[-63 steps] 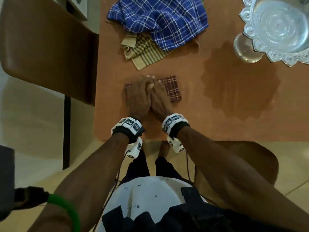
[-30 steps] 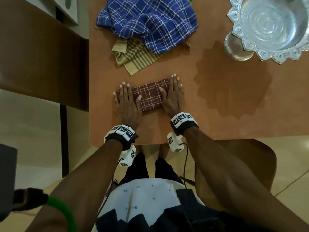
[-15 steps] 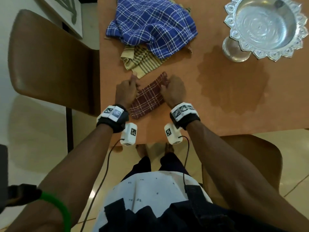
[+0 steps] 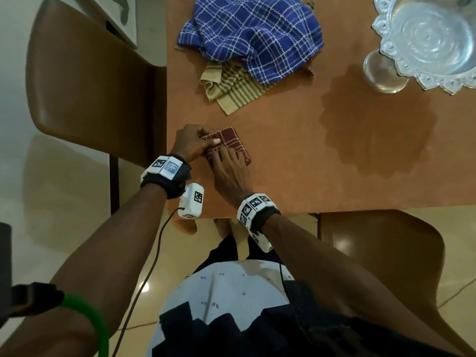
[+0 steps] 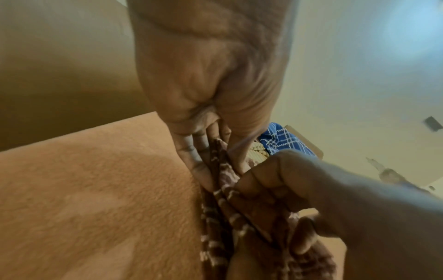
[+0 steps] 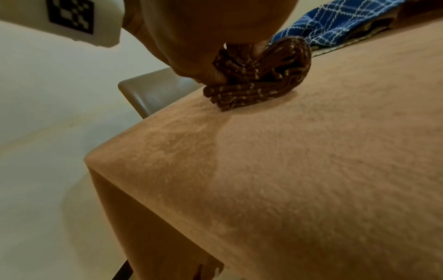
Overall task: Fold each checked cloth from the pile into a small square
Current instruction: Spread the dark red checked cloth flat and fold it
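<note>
A small maroon checked cloth [image 4: 231,136] lies folded on the orange table [image 4: 296,176], close to its left edge. My left hand [image 4: 206,142] pinches the cloth's left edge between thumb and fingers. My right hand [image 4: 226,157] comes in from the near side, its fingers curled into the layers. In the left wrist view the cloth [image 5: 215,227] runs as a thick strip between both hands. In the right wrist view the stacked folds [image 6: 251,92] sit under my palm, with one end curled up. The pile at the table's far side holds a blue checked cloth [image 4: 252,39] over a tan striped cloth [image 4: 231,91].
A silver scalloped bowl [image 4: 427,39] and a clear glass [image 4: 383,73] stand at the far right. One brown chair [image 4: 90,81] stands against the table's left side, and another [image 4: 381,243] at the near edge. A dark stain [image 4: 373,130] marks the middle of the table.
Both hands lay flat at the ends of a longer maroon strip, then lifted its ends. Now the strip is doubled over into a shorter square, with both hands together on its left part.
</note>
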`<state>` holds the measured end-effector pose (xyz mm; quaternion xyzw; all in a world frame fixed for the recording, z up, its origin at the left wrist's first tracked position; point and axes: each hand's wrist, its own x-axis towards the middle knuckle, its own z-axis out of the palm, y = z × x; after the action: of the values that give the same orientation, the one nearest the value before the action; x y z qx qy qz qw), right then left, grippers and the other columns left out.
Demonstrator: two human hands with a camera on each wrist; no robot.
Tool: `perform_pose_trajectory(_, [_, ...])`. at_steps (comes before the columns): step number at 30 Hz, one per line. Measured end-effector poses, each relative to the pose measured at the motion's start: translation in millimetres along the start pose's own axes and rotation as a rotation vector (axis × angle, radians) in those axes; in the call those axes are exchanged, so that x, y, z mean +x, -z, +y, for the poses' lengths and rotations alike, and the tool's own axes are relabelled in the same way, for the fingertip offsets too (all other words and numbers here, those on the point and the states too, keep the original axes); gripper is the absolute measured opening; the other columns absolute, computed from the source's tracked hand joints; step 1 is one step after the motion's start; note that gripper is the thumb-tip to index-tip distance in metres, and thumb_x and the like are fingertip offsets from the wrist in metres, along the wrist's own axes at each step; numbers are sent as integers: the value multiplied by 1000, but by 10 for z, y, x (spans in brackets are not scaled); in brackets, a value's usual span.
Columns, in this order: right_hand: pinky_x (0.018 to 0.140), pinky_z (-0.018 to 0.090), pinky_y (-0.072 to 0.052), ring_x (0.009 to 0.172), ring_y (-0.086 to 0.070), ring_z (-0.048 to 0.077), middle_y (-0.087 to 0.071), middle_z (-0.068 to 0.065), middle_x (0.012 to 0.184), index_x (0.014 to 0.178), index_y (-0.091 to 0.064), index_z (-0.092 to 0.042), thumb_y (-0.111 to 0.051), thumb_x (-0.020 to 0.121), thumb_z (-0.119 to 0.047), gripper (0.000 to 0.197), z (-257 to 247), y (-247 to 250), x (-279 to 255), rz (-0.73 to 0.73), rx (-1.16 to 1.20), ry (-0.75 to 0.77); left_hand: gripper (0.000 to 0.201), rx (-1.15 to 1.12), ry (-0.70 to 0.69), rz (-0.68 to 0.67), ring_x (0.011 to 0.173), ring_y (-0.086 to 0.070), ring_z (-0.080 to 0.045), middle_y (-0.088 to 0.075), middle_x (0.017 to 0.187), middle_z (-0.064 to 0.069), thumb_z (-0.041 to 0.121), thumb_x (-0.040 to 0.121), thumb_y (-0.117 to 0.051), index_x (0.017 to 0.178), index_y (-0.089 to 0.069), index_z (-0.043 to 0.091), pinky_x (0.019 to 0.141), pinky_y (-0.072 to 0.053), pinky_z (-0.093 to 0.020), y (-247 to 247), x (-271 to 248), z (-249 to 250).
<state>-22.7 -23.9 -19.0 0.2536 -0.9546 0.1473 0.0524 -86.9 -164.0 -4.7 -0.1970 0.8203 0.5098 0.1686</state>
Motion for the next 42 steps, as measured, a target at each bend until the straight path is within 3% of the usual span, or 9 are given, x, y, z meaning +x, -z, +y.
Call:
perform_pose_trajectory(3, [68,39,-42,77,-54,29,-60,13,93,104,-61,-6,-66,73,-2,32,52,15,-24,-38,32,-1,27,163,-111,37,85,-66,-16,-73,96,-9,19,77,-83,101,-75,7,74,-47,-5,-18,-1,-44])
perform_pose_trajectory(5, [69,41,-45,79,-56,31,-60,14,96,108,-62,-5,-66,73,-6,35,81,15,-29,-90,78,9,29,256,-177,58,83,-63,-12,-74,97,-7,20,78,-83,102,-76,6,67,-35,3,-20,-10,-49])
perform_pose_trajectory(10, [82,38,-44,93,-58,28,-64,13,108,113,-64,-5,-55,97,-37,36,262,127,95,1,213,127,26,408,-268,51,85,-69,-14,-77,98,-2,30,80,-75,105,-77,20,82,-55,-30,-21,-61,-75])
perform_pose_trajectory(14, [122,43,-16,148,-24,31,-33,17,157,150,-34,-2,-19,104,-46,66,461,29,218,-269,121,181,24,532,-263,170,92,-65,-23,-71,101,-3,31,84,-62,106,-72,27,79,-55,-39,-67,-112,-104])
perform_pose_trajectory(29, [122,52,-5,152,9,27,0,3,166,158,-7,-14,-22,99,-61,77,569,-95,-49,-302,139,-33,32,596,-186,92,103,-59,-32,-66,109,-13,30,82,-76,108,-70,12,87,-51,-44,-117,-63,-76])
perform_pose_trajectory(33, [123,49,-10,151,-11,26,-12,11,164,156,-14,-11,-35,90,-73,93,481,51,95,-257,318,-313,29,396,-84,-133,98,-58,-25,-63,106,-6,26,88,-72,110,-62,10,86,-47,-37,-37,-16,129])
perform_pose_trajectory(36, [97,39,-51,114,-60,19,-62,5,126,130,-49,-17,-70,72,-69,81,543,233,306,-108,649,-551,22,-5,18,-278,93,-57,-20,-59,97,-2,14,90,-70,104,-53,15,77,-52,-33,67,-49,287])
perform_pose_trajectory(39, [80,33,-59,91,-71,11,-75,-3,101,113,-69,-16,-84,68,-52,59,695,438,482,-184,960,-667,26,-172,14,-296,89,-59,-18,-59,95,-3,3,88,-69,106,-53,12,72,-54,-29,177,-58,429])
perform_pose_trajectory(42, [71,30,-58,91,-73,20,-74,12,107,116,-69,-3,-81,81,-24,42,818,580,598,-322,1349,-741,30,-268,27,-316,94,-62,-20,-63,103,-6,5,89,-69,115,-56,8,80,-54,-34,249,-14,551])
